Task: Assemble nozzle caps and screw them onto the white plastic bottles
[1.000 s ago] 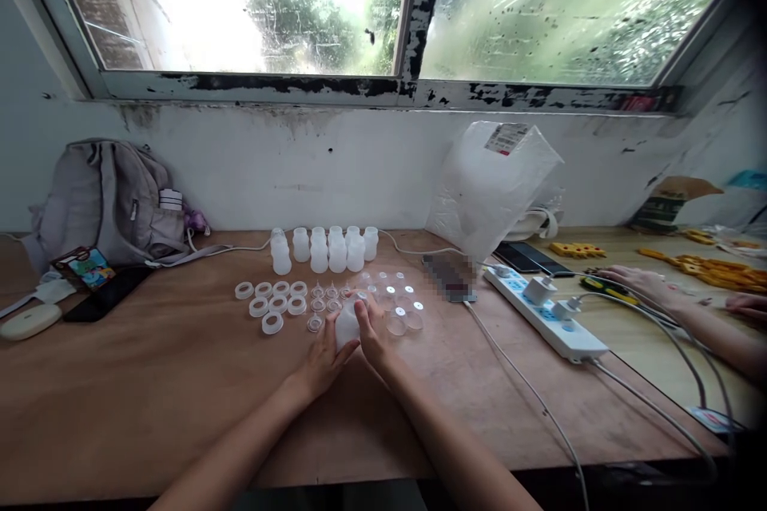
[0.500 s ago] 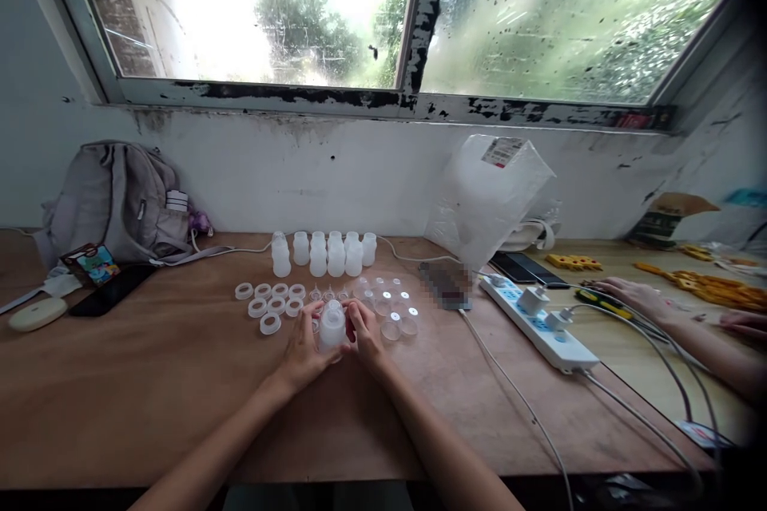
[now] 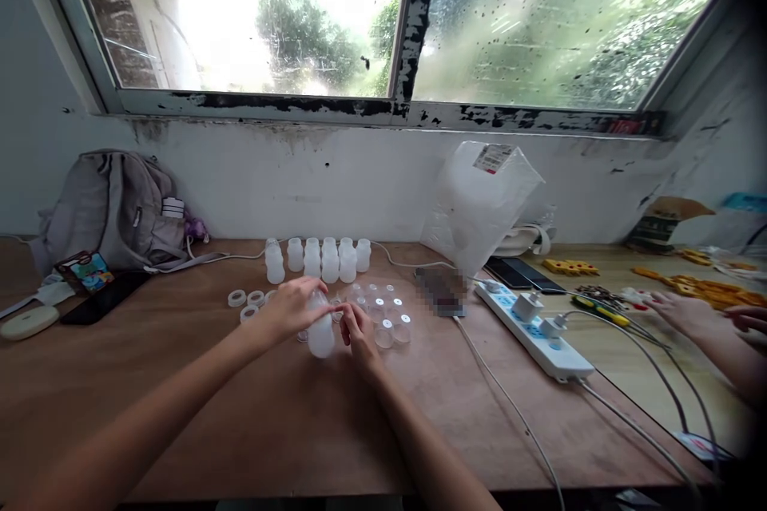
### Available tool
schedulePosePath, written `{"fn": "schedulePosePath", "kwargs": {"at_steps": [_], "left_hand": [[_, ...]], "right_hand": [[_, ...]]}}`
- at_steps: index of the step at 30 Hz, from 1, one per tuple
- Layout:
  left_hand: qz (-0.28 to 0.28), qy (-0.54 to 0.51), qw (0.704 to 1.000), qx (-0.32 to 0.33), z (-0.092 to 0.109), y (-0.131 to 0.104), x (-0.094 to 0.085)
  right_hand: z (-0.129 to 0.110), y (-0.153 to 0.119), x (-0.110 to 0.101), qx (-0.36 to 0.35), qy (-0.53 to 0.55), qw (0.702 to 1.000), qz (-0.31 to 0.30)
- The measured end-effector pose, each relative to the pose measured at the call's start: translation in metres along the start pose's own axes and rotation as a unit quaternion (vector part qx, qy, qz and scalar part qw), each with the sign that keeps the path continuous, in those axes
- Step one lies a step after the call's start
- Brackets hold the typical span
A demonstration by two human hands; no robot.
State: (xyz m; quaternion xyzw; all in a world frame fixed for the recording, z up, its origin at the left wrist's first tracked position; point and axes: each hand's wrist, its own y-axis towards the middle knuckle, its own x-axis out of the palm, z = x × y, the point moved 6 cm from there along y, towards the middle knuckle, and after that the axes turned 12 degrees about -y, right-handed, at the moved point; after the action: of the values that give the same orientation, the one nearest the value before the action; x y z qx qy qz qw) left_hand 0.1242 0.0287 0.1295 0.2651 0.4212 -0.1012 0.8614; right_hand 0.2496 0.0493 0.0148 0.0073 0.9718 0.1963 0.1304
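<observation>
My left hand [image 3: 298, 305] grips a frosted white baby bottle [image 3: 322, 338] from above, its fingers over the bottle's top. The bottle leans slightly, its base toward me, and its top is hidden by the hand. Close by on the right is my right hand [image 3: 358, 330], fingers curled in, fingertips near my left thumb at the bottle's upper part. What those fingers hold, if anything, I cannot make out. White collar rings [image 3: 237, 299] lie to the left, partly behind my left arm. Clear round caps [image 3: 384, 334] stand to the right of my right hand.
Several frosted bottles [image 3: 329, 265] stand in rows near the wall. A power strip [image 3: 536, 331] with plugs and cables lies at right, beyond a phone [image 3: 440, 291]. A backpack [image 3: 113, 207] rests at left. Another person's hand [image 3: 680, 311] is at far right beside yellow parts [image 3: 701, 287].
My left hand has gone from the bottle's side to over its top, and the bottle has tipped. My right hand stays close beside it. The other person's hand has shifted right.
</observation>
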Motion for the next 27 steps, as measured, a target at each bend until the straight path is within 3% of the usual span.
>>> {"fn": "schedulePosePath", "kwargs": {"at_steps": [4,7,11,16,27], "left_hand": [[0.045,0.107,0.993,-0.031,-0.022,0.043,-0.040],[0.031,0.181,0.982,-0.041,-0.049,0.077,-0.052],[0.004,0.209,0.976,-0.068,-0.092,0.102,-0.043],[-0.004,0.212,0.973,-0.090,-0.129,0.105,-0.022],[-0.001,0.214,0.972,-0.092,-0.148,0.113,-0.005]], "right_hand": [[0.002,-0.001,0.001,0.016,-0.012,1.000,0.001],[0.000,-0.002,0.002,0.013,-0.038,0.999,-0.007],[-0.005,-0.001,0.003,-0.004,-0.069,0.998,-0.010],[-0.006,-0.001,0.002,-0.013,-0.084,0.996,-0.012],[-0.010,-0.002,0.009,-0.040,-0.111,0.992,-0.032]]}}
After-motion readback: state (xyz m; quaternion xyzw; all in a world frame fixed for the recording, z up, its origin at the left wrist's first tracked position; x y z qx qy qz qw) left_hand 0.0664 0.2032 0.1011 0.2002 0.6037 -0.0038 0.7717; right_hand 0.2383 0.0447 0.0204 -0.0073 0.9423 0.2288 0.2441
